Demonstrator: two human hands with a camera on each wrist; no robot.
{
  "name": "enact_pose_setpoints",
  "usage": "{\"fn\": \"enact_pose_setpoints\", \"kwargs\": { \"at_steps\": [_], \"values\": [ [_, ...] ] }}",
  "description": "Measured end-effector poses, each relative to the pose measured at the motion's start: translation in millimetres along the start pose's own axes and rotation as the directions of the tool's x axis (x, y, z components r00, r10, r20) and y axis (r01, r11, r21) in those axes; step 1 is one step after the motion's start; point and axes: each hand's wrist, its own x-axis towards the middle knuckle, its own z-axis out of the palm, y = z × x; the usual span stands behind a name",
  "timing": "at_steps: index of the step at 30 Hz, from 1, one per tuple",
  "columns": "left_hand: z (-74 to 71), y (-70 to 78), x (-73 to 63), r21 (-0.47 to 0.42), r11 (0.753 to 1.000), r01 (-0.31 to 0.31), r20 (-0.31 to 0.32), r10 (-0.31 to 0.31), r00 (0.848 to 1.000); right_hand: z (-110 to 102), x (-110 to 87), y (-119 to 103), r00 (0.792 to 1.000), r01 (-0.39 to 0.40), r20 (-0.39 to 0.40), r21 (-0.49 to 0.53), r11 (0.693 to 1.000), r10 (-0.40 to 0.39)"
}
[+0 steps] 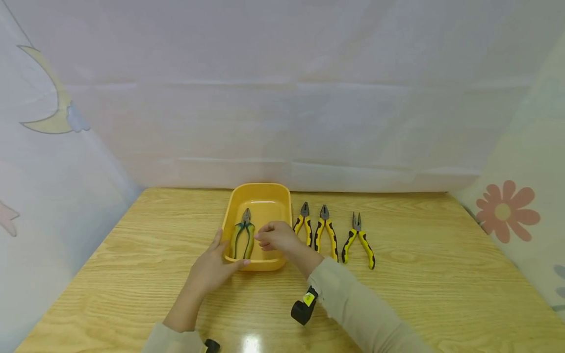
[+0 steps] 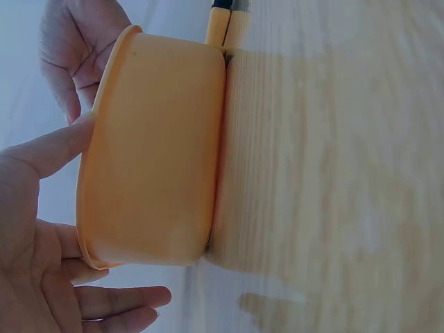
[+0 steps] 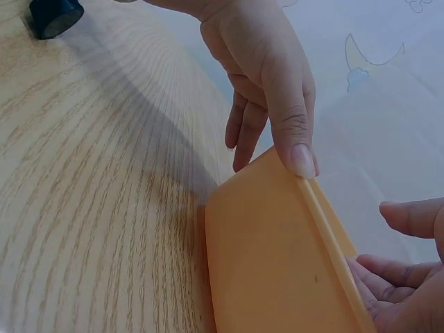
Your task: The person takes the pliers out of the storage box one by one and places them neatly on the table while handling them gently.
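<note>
A yellow plastic bin (image 1: 265,265) stands on the table, and my left hand (image 1: 211,269) holds its near left corner. The left thumb lies on the near rim, while other fingers reach along the left side. Inside the bin lie pliers (image 1: 243,235) with yellow-green handles, jaws pointing away from me. My right hand (image 1: 279,238) is over the bin's right part, beside the pliers, with loosely bent fingers and nothing held. In the right wrist view its thumb (image 3: 413,218) is apart from the fingers. The wrist views hide the bin's contents behind its wall (image 2: 152,152).
Right of the bin, three more pliers with yellow and black handles lie in a row: one pair (image 1: 304,220) partly behind the right hand, a middle pair (image 1: 325,233) and long-nosed ones (image 1: 358,240). A pale cloth wall (image 1: 282,122) rises behind the wooden table (image 1: 419,274).
</note>
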Motion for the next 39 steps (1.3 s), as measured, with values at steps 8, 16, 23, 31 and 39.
{"fn": "enact_pose_setpoints", "kwargs": {
  "at_steps": [8,16,23,31,39],
  "values": [
    [0.9,-1.6,0.4,0.007,1.000,0.010,0.003,-0.010,1.000,4.9,8.6,0.4,0.999,-0.030,-0.016,-0.018,0.999,0.030],
    [0.5,-2.7,1.1,0.010,1.000,0.006,0.000,-0.006,1.000,13.1,16.1,2.8,0.999,-0.033,-0.027,-0.036,0.999,0.032],
    [0.5,-2.7,2.4,0.013,1.000,0.009,0.004,-0.009,1.000,22.0,22.8,7.5,0.995,-0.063,-0.082,-0.097,0.993,0.055],
    [-0.1,-0.7,4.4,0.032,0.999,0.010,0.012,-0.010,1.000,31.2,27.2,8.9,0.988,-0.105,-0.136,-0.237,0.966,0.074],
    [-0.8,1.5,3.3,0.032,0.999,0.022,0.016,-0.022,1.000,38.3,26.4,7.0,0.990,-0.116,-0.120,-0.387,0.915,0.075]
  ]
}}
